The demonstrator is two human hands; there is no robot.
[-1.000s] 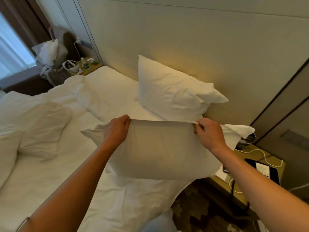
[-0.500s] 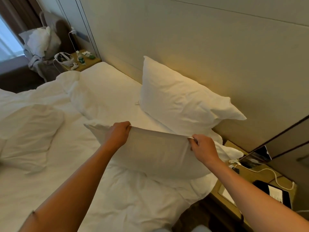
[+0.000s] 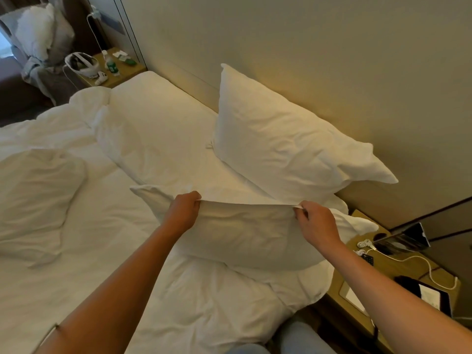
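Note:
I hold a white pillow (image 3: pixel 245 236) by its upper edge over the near right part of the bed (image 3: pixel 153 139). My left hand (image 3: pixel 184 210) grips the edge at the left, my right hand (image 3: pixel 316 222) pinches it at the right, and the cloth is stretched taut between them. The pillow's lower side touches the rumpled white duvet (image 3: pixel 102 264). A second white pillow (image 3: pixel 286 146) leans upright against the padded headboard wall (image 3: pixel 306 60), just behind the one I hold.
A wooden nightstand (image 3: pixel 398 269) at the right carries a white cable, a dark tablet (image 3: pixel 429 295) and a tilted screen. The far nightstand (image 3: pixel 120 72) holds a white headset, a bottle and small items. Another pillow (image 3: pixel 35 195) lies at the left. An armchair with linen stands at far left.
The pillow has come down from mid-air toward the bed and now rests low on the duvet, my hands still gripping its top edge. The view has moved closer to the headboard.

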